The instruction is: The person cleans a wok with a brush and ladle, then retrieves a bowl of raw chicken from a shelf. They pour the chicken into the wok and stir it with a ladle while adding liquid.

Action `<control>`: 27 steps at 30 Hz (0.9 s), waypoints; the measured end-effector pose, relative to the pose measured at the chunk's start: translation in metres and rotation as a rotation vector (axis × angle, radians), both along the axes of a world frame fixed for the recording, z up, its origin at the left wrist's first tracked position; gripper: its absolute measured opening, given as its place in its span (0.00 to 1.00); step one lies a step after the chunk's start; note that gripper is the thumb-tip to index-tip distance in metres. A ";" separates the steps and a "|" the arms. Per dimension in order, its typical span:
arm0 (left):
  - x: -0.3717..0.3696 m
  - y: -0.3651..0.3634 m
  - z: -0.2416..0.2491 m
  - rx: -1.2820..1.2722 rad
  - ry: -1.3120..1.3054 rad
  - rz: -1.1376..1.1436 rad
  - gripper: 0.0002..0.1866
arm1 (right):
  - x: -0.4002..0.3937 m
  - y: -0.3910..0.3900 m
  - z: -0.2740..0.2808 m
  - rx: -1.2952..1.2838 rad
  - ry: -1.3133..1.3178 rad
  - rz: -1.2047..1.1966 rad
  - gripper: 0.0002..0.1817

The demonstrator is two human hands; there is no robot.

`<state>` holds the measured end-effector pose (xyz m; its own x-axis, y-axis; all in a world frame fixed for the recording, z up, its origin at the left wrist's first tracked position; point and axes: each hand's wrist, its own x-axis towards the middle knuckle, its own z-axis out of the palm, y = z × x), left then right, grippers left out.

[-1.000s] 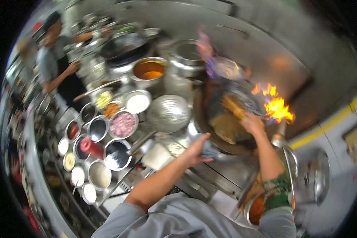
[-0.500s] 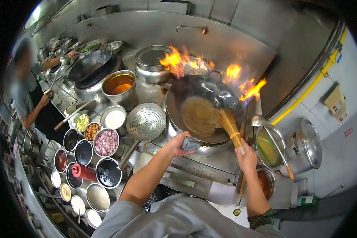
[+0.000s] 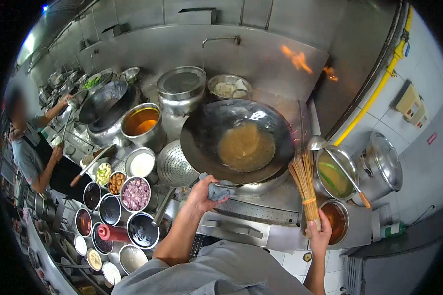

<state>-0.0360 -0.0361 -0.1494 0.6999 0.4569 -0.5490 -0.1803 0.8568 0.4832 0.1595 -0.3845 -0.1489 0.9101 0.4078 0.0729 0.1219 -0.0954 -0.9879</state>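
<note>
My left hand (image 3: 202,195) is closed on a grey cloth (image 3: 218,190) at the near rim of a large black wok (image 3: 197,142). The wok stands tilted on the stove, with murky brown liquid (image 3: 247,146) pooled in it. In my right hand (image 3: 320,231) is a bamboo brush (image 3: 305,184), its bristles pointing up and away, held right of the wok. A perforated strainer (image 3: 176,164) lies just left of the wok, partly behind its rim.
Pots of orange liquid (image 3: 142,122) and chopped onion (image 3: 135,194) stand left, among several sauce containers. A ladle (image 3: 347,172) rests across a pot at right. Flames (image 3: 297,58) rise behind the wok. A co-worker (image 3: 34,147) stands far left.
The brush has left the wok and moved right and down with my right hand. The wok is tilted differently, nearer the strainer. The flames are smaller, and the view has shifted.
</note>
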 end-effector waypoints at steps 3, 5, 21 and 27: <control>0.002 0.025 0.013 0.064 0.023 0.035 0.15 | -0.011 -0.003 -0.013 -0.019 -0.045 -0.044 0.28; 0.004 0.042 0.025 0.107 0.064 0.053 0.15 | -0.020 -0.003 -0.014 -0.007 -0.001 -0.060 0.28; 0.046 0.289 0.049 0.495 0.216 0.414 0.15 | -0.048 0.009 -0.045 -0.197 -0.094 -0.070 0.16; 0.118 0.382 0.081 0.680 0.798 0.806 0.31 | -0.058 0.013 -0.063 -0.052 0.044 -0.068 0.23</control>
<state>0.0819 0.3455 -0.0682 -0.3021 0.9365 -0.1780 0.0106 0.1900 0.9817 0.1015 -0.3714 -0.2120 0.9378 0.3470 0.0125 0.0698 -0.1533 -0.9857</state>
